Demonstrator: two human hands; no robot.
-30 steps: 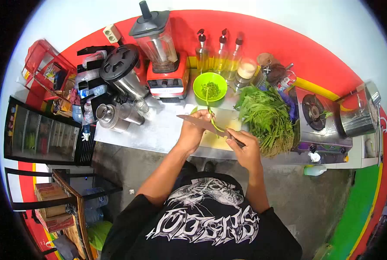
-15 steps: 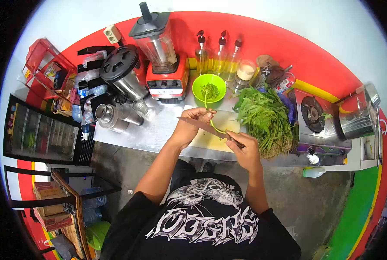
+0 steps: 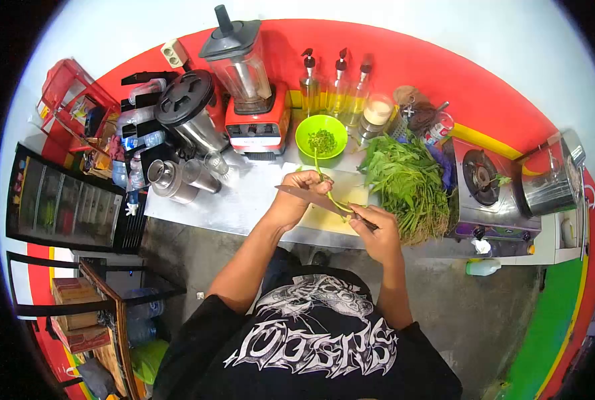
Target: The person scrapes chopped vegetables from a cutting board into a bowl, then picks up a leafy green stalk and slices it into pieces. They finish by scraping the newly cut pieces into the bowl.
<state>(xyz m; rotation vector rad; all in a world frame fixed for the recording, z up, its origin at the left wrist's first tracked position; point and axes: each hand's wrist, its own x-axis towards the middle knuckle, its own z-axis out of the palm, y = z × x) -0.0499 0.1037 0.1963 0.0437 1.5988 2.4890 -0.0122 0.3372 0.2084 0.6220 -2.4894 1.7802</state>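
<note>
A long green stem (image 3: 338, 203) is pinched in my left hand (image 3: 296, 198), and its upper end reaches to the rim of the lime green bowl (image 3: 337, 152). My right hand (image 3: 379, 233) is closed on the handle of a knife (image 3: 311, 197), whose blade points left and crosses the stem. Small chopped green pieces (image 3: 321, 141) lie in the bowl. Below both hands is a pale yellow cutting board (image 3: 324, 221). A large bunch of leafy greens (image 3: 407, 183) rests right of the board.
A red blender (image 3: 256, 127), a steel jug (image 3: 201, 123) and metal shakers (image 3: 171, 181) stand at the left. Behind the bowl are pump bottles (image 3: 338, 90). A gas stove (image 3: 482, 180) with a steel pot (image 3: 547, 190) is at the right.
The stem's upper end has dropped from over the chopped pieces to the bowl's near rim. Both hands have shifted slightly, still holding stem and knife.
</note>
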